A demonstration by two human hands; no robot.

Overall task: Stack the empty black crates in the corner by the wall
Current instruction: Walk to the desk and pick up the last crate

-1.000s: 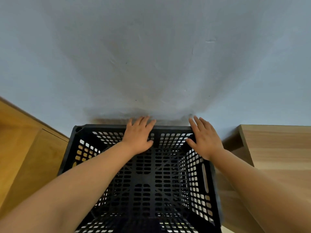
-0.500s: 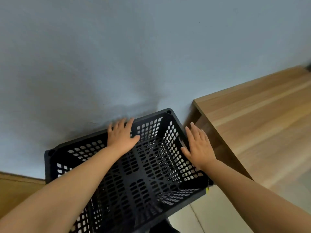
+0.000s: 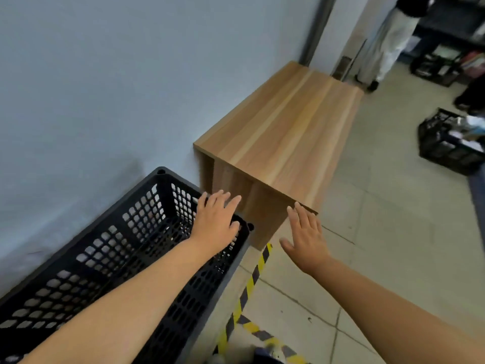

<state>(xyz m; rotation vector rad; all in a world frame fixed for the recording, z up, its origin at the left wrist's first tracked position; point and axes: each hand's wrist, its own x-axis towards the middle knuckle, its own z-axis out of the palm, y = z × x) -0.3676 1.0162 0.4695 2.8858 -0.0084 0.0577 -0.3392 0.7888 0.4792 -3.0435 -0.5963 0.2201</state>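
An empty black perforated crate [image 3: 110, 248] stands against the grey wall at the lower left. My left hand [image 3: 216, 224] hovers flat over its right end, fingers spread, and holds nothing; whether it touches the rim is unclear. My right hand [image 3: 305, 239] is off the crate, open in the air over the floor in front of a wooden bench. A second black crate [image 3: 446, 148] with items inside sits on the floor at the far right.
A wooden bench [image 3: 283, 137] runs along the wall [image 3: 105, 88] right beside the crate. Yellow-black hazard tape [image 3: 249, 287] marks the tiled floor. A person in white trousers [image 3: 385, 40] stands at the top right near dark shelving.
My view has swung to the right, away from the wall. Both hands have left the crate's far rim; the right hand has lifted clear of the crate.
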